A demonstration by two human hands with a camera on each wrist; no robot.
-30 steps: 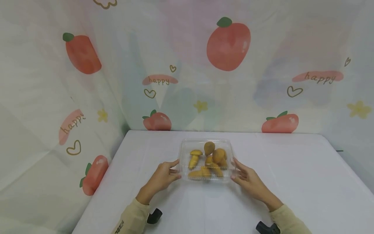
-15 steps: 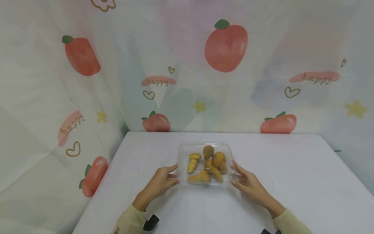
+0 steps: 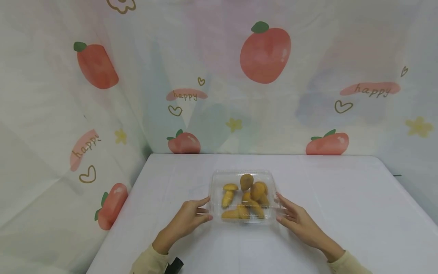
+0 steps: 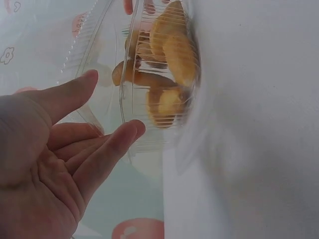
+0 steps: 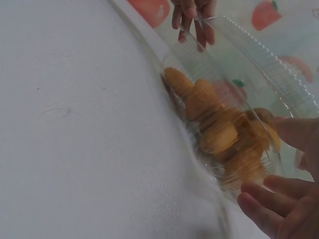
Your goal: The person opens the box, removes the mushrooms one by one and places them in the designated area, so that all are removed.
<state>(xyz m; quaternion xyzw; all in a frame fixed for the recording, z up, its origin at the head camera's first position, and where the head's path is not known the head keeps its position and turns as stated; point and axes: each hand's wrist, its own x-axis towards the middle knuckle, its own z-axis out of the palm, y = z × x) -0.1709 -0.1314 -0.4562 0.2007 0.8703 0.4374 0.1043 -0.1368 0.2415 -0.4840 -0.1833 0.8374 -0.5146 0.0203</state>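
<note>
A clear plastic clamshell box [image 3: 216, 190] with its lid down sits low over the white table, between both hands. Through its walls show several yellow-brown mushrooms [image 3: 230, 195], one with a plain cap and stem at the left. My left hand [image 3: 186, 219] holds the box's left side, thumb and fingertips at the edge; the left wrist view shows the thumb by the lid [image 4: 94, 47] and a finger near the rim. My right hand [image 3: 301, 222] holds the opposite side the same way, its fingers [image 5: 269, 201] at the lower edge. Whether the box's base touches the table cannot be told.
The white-covered table [image 3: 342, 190] stretches out on both sides of the box. Behind it and at the left hang pale cloth walls [image 3: 219, 49] printed with fruit, hearts and flowers. A black fitting [image 3: 174, 265] shows beside the left sleeve.
Both hands have drawn the box toward me, down in the head view. The black fitting by the right sleeve has gone out of view.
</note>
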